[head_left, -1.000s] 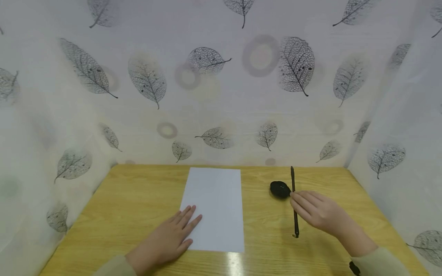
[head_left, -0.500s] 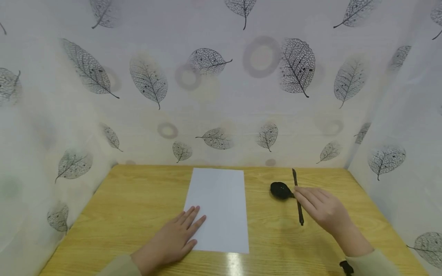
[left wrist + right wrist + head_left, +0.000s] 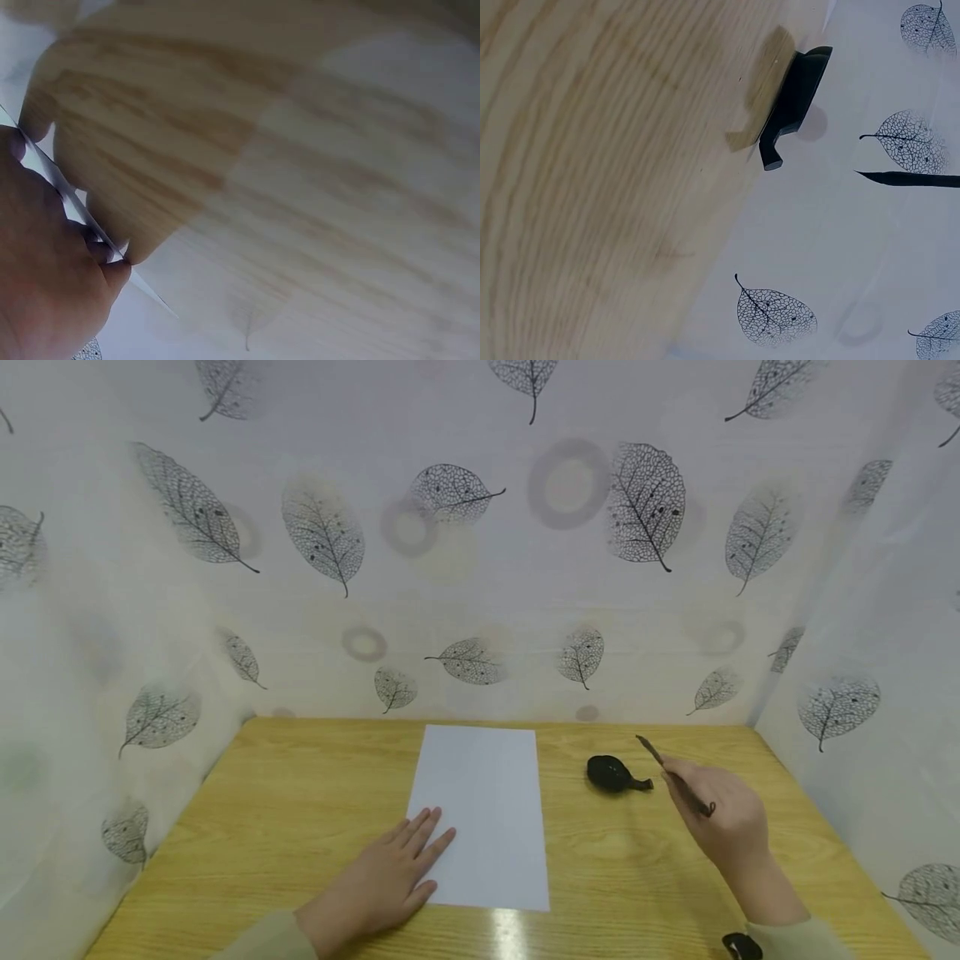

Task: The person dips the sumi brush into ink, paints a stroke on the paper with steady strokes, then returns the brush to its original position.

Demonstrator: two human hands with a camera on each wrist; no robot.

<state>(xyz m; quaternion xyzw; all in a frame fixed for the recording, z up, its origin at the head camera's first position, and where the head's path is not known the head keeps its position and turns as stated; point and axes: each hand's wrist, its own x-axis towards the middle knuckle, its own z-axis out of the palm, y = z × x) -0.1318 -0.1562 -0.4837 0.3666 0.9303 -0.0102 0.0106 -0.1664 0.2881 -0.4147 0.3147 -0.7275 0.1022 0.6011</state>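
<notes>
A white sheet of paper lies on the wooden table. My left hand rests on its left edge, fingers straight and spread; the left wrist view has this hand at the paper's edge. In my right hand, raised over the right side of the table, I hold a dark writing brush by its shaft. Its loop end points toward me and its pointed tip shows in the right wrist view. Left of that hand sits a small black dish with a short handle.
The wooden table runs back to a leaf-printed curtain that also stands on both sides. A small black object shows by my right sleeve at the lower edge.
My right hand has lifted the brush, turned it and moved right, away from the dish, whose handle now shows. My left hand and the paper have slid slightly right.
</notes>
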